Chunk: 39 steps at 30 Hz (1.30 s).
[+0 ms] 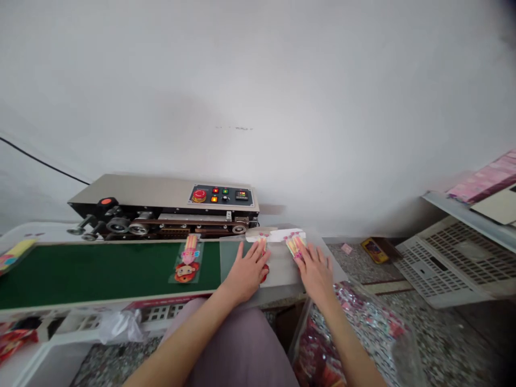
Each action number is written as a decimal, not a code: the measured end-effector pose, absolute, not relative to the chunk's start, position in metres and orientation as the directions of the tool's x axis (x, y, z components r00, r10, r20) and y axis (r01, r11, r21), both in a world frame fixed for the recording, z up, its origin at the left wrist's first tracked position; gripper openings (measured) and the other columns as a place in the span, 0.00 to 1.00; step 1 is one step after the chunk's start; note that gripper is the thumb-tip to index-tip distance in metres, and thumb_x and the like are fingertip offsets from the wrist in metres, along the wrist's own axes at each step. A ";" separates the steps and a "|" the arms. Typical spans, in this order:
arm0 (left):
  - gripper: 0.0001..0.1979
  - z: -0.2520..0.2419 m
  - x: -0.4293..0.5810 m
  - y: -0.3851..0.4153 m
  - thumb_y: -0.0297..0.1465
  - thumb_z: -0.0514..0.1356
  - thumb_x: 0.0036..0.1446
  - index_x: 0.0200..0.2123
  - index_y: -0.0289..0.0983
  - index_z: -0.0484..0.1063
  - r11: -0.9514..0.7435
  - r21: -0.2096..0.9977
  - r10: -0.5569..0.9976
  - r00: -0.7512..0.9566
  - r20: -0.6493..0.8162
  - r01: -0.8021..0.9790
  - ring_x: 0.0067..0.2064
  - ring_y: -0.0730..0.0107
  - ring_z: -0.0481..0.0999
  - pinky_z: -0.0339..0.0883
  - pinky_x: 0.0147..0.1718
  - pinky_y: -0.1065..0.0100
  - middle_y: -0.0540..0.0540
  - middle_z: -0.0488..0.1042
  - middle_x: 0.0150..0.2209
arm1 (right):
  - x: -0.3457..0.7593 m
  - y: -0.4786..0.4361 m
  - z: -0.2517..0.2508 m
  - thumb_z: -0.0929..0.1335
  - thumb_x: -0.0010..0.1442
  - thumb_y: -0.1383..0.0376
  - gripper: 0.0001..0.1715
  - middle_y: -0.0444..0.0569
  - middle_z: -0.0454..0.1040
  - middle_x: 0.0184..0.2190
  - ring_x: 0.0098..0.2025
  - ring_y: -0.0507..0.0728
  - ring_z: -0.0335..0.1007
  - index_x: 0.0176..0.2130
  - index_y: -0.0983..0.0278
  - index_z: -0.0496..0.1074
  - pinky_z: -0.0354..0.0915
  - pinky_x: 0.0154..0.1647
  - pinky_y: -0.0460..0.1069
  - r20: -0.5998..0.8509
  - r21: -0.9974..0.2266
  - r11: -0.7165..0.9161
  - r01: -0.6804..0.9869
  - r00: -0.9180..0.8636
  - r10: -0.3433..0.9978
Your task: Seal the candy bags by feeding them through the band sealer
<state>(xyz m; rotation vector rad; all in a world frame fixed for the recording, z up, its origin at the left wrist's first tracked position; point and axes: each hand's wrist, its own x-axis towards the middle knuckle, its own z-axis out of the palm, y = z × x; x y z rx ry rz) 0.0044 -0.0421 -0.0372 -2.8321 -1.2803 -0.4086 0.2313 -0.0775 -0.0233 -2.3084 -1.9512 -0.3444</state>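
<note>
My left hand [248, 273] lies flat with fingers apart over a small clear packet with pastel sticks [263, 244], at the right end of the green conveyor belt [121, 269]. A bit of red shows beside its thumb. My right hand [317, 273] rests with spread fingers on the lower edge of a second packet with pastel sticks [295, 245], on the white table end [280, 273]. Much of both packets is hidden under my hands. Further left on the belt lies another packet with a red-haired cartoon figure [186, 263].
Behind the belt stands a band sealing machine [137, 196] with a red stop button [199, 195] and lit display. A yellow-topped packet [18, 253] sits at the far left. Below right is a large plastic bag of shiny packets [363, 328]; beyond it stands a white crate [439, 269].
</note>
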 end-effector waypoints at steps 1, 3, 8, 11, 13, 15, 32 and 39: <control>0.25 -0.041 0.007 -0.041 0.37 0.44 0.72 0.68 0.41 0.58 -0.660 0.104 0.742 0.625 0.242 0.744 0.72 0.55 0.50 0.48 0.65 0.35 0.40 0.49 0.73 | 0.230 -0.078 -0.028 0.57 0.72 0.58 0.29 0.55 0.59 0.69 0.70 0.70 0.51 0.68 0.62 0.60 0.48 0.66 0.68 0.221 0.084 -0.173 0.981 0.151 0.963; 0.25 -0.047 0.008 -0.043 0.38 0.43 0.72 0.68 0.41 0.59 -0.617 0.111 0.775 0.577 0.257 0.779 0.72 0.55 0.52 0.46 0.65 0.33 0.40 0.51 0.72 | 0.213 -0.077 -0.038 0.57 0.72 0.57 0.30 0.55 0.56 0.70 0.71 0.69 0.48 0.69 0.63 0.59 0.44 0.68 0.69 0.237 0.087 -0.158 0.984 0.133 0.962; 0.25 -0.050 0.001 -0.052 0.38 0.44 0.72 0.67 0.40 0.60 -0.487 0.104 0.851 0.445 0.279 0.867 0.71 0.52 0.53 0.40 0.65 0.29 0.38 0.53 0.72 | 0.146 -0.067 -0.036 0.58 0.70 0.56 0.34 0.64 0.55 0.70 0.70 0.72 0.48 0.68 0.71 0.58 0.45 0.65 0.71 0.268 -0.016 -0.212 0.977 0.209 0.941; 0.25 -0.048 -0.006 -0.051 0.38 0.45 0.71 0.67 0.40 0.60 -0.479 0.097 0.856 0.439 0.273 0.872 0.72 0.52 0.53 0.40 0.65 0.29 0.39 0.51 0.72 | 0.128 -0.062 -0.025 0.59 0.70 0.55 0.36 0.67 0.55 0.69 0.69 0.73 0.50 0.68 0.75 0.57 0.51 0.63 0.68 0.215 -0.067 -0.220 0.973 0.230 0.949; 0.25 -0.045 -0.015 -0.049 0.38 0.45 0.72 0.67 0.41 0.60 -0.477 0.098 0.859 0.439 0.265 0.874 0.71 0.52 0.54 0.40 0.65 0.29 0.40 0.51 0.72 | 0.126 -0.063 -0.018 0.58 0.70 0.54 0.36 0.65 0.56 0.69 0.68 0.72 0.52 0.68 0.73 0.58 0.54 0.61 0.67 0.177 -0.083 -0.196 0.977 0.208 0.962; 0.24 -0.043 -0.026 -0.048 0.38 0.45 0.72 0.67 0.41 0.61 -0.465 0.095 0.866 0.430 0.254 0.880 0.71 0.52 0.55 0.40 0.65 0.29 0.41 0.52 0.72 | 0.125 -0.065 -0.013 0.58 0.71 0.54 0.35 0.62 0.57 0.69 0.68 0.71 0.53 0.68 0.70 0.58 0.56 0.60 0.65 0.149 -0.087 -0.151 0.985 0.163 0.975; 0.24 -0.026 -0.014 -0.057 0.33 0.41 0.73 0.67 0.40 0.61 -0.558 0.223 0.827 0.513 0.229 0.799 0.71 0.57 0.56 0.49 0.66 0.37 0.42 0.60 0.69 | 0.153 -0.058 -0.024 0.56 0.71 0.64 0.25 0.52 0.69 0.63 0.61 0.62 0.61 0.62 0.63 0.68 0.56 0.59 0.56 0.259 -0.165 -0.044 0.985 0.087 0.962; 0.25 -0.046 -0.007 -0.049 0.35 0.45 0.71 0.69 0.42 0.58 -0.524 0.226 0.847 0.477 0.233 0.821 0.71 0.49 0.55 0.43 0.65 0.29 0.42 0.59 0.69 | 0.188 -0.053 -0.026 0.59 0.67 0.69 0.26 0.46 0.70 0.62 0.62 0.63 0.60 0.60 0.56 0.70 0.53 0.59 0.59 0.213 -0.104 -0.074 0.992 0.095 0.972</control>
